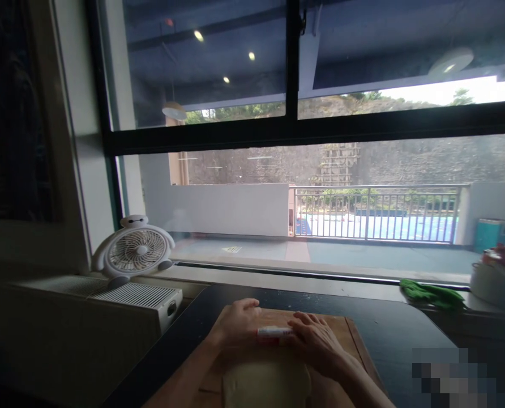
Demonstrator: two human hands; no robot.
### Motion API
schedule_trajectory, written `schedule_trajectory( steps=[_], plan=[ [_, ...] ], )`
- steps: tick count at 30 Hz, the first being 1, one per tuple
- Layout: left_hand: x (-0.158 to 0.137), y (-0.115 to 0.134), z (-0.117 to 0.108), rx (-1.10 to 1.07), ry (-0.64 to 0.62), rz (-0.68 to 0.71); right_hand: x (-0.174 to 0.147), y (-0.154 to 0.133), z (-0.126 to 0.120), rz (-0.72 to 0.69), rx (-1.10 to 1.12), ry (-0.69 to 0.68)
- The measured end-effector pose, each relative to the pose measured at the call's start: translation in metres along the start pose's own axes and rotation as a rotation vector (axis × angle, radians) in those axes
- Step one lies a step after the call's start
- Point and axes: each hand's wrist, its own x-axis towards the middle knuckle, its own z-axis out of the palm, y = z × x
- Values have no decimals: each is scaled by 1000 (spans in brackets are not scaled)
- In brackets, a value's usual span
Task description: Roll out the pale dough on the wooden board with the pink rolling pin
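A short white cylinder with red on it [273, 333] lies crosswise between my two hands; its exact kind is hard to make out. My left hand [239, 321] is at its left end, palm down, fingers reaching forward and slightly bent. Over its right end lies my right hand [314, 337], with the fingers spread. Nearer to me is a pale, flat slab that looks like dough [265, 385], on a brown wooden board [341, 328]. Shadow hides the undersides of both hands, and no firm grip shows.
The board rests on a dark table [388, 326] by a large window. A white fan [141, 249] stands at the left on a white slatted unit [129, 296]. On the sill at the right are a green cloth [431, 294] and a pale container [496, 277].
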Motion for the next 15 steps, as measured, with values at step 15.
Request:
schedule_trajectory(
  steps=[15],
  plan=[
    [-15,19,15,287,-238,41,-23,34,-9,266,-179,170]
  ],
)
